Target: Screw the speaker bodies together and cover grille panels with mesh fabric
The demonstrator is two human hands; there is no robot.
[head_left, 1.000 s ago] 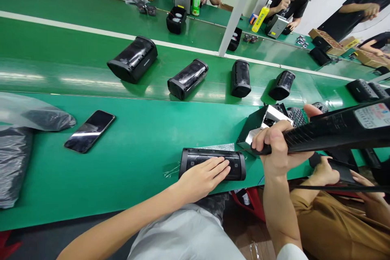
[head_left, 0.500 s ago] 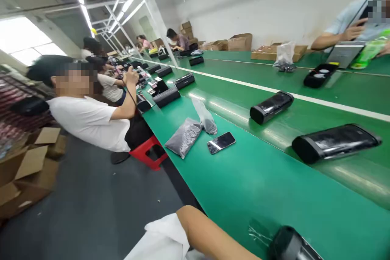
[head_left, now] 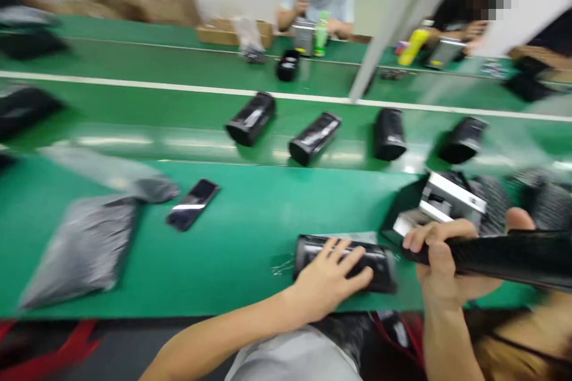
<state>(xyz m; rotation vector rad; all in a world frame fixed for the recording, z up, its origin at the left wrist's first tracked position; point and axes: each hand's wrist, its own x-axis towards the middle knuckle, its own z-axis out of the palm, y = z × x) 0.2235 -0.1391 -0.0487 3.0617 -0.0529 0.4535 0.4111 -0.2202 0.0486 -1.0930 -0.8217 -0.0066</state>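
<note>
A black, rounded oblong casing, like a portable speaker [head_left: 379, 271], lies lengthwise on the green bench in front of me. My left hand [head_left: 328, 277] rests on top of it, fingers spread. To the right, my right hand [head_left: 442, 250] is closed around the end of a long black object [head_left: 513, 256], which is blurred, so I cannot make out its kind. Another fingertip shows above that object; whose it is I cannot tell. Just beyond my right hand stands a silver metal fixture [head_left: 451, 199] beside dark mesh-like pieces [head_left: 491, 196].
A phone [head_left: 193, 205] and a grey plastic bag [head_left: 89, 247] lie to the left. Several black casings [head_left: 315, 138] sit along the belt [head_left: 187, 113] behind. Across it are co-workers, a green bottle [head_left: 320, 36], a yellow bottle [head_left: 414, 44] and a slanted post [head_left: 379, 30].
My view has swung right and down from the row of workers to the bench before me. Both hands now show; earlier only part of an arm was visible.
</note>
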